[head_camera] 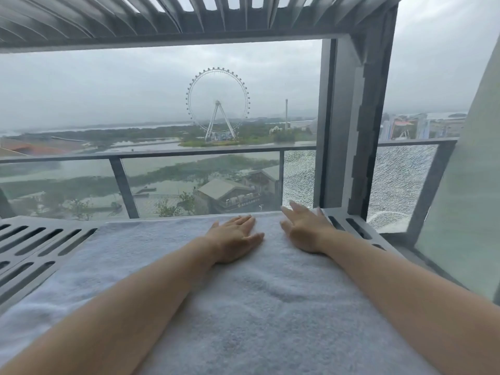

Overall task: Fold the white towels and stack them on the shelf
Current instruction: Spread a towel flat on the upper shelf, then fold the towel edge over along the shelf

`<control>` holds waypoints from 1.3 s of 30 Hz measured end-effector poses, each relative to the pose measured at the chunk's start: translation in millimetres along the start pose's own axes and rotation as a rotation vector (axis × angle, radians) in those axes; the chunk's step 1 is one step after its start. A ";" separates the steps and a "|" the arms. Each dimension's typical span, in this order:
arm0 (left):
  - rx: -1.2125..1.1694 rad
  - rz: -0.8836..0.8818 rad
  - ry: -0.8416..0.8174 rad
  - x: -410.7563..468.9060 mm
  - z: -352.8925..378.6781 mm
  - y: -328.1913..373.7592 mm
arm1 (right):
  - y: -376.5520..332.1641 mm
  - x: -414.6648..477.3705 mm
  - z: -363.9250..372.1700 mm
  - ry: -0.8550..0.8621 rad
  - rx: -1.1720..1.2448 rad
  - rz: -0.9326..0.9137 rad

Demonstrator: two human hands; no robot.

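Note:
A white towel (265,301) lies spread flat on a grey slotted shelf (35,244), covering most of its right part. My left hand (234,238) rests palm down on the towel near its far edge, fingers together and flat. My right hand (304,230) lies flat beside it to the right, fingers spread, its fingertips at the towel's far right corner. Neither hand holds anything. Both forearms stretch over the towel from the near side.
A second slatted shelf (108,17) hangs overhead. A grey upright post (357,131) stands at the right. Behind the shelf is a window, a balcony railing (162,155) and a cracked glass panel (400,180). Bare slotted shelf shows at the left.

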State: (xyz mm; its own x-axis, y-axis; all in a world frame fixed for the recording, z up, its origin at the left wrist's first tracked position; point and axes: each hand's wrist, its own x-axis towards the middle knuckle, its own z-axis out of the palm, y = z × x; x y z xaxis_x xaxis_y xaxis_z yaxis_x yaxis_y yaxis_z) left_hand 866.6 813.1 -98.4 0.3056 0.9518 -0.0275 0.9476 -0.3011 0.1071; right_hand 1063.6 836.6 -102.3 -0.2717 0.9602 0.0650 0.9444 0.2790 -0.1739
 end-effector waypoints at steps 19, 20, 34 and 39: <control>-0.008 -0.089 -0.055 -114.4 0.0 -32.9 | -104.4 -48.3 15.4 -0.148 -0.025 -0.195; -0.004 -0.098 -0.057 -122.1 -0.4 -40.4 | -98.5 -51.8 12.4 -0.146 -0.030 -0.163; -0.007 -0.136 -0.033 -200.9 0.3 -53.8 | -152.1 -98.4 19.0 -0.161 -0.042 -0.129; -0.022 -0.168 -0.010 -231.4 1.3 -76.8 | -162.5 -115.2 26.0 -0.164 -0.044 -0.203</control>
State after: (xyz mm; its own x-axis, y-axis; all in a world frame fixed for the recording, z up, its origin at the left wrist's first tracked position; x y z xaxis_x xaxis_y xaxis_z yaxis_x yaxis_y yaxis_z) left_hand 723.3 615.9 -101.5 0.1439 0.9879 -0.0571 0.9831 -0.1361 0.1221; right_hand 936.6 681.0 -107.1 -0.4793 0.8751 -0.0671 0.8738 0.4686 -0.1299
